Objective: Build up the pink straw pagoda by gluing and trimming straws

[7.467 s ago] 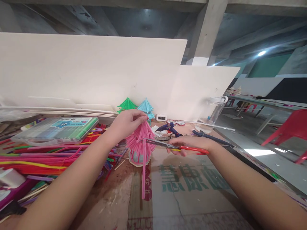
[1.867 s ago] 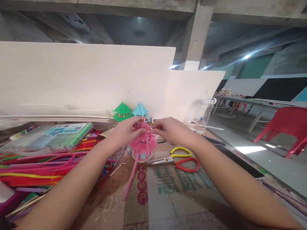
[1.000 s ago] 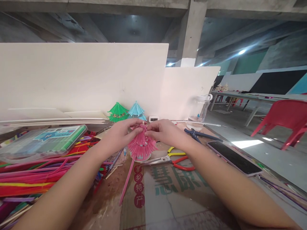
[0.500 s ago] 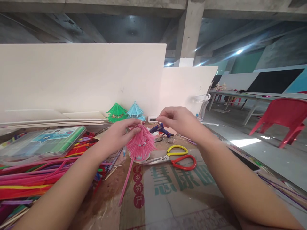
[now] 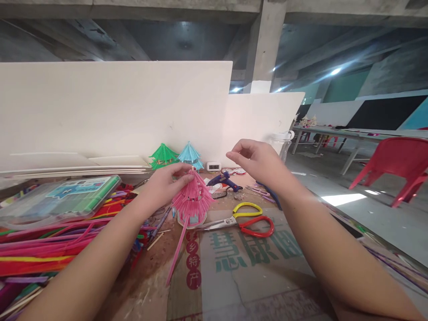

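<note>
A pink tiered pagoda (image 5: 194,198) of fuzzy stems stands on a small round base, and my left hand (image 5: 172,180) pinches its pointed top. One long pink stem (image 5: 177,254) runs from its base toward me. My right hand (image 5: 256,156) hovers to the right with thumb and fingertips a little apart and nothing visible between them. Scissors (image 5: 230,220) with one yellow and one red handle lie just right of the pagoda, their blades toward it. Behind them rests a blue glue gun (image 5: 224,180).
Green (image 5: 163,156) and light blue (image 5: 189,155) pagodas stand at the back beside a small white clock (image 5: 213,166). Colourful stems (image 5: 43,249) and a plastic case (image 5: 63,198) fill the left. A clear bottle (image 5: 281,145) stands behind my right hand.
My right hand has moved up and to the right, away from the pagoda. My left hand and the pagoda top have shifted slightly left.
</note>
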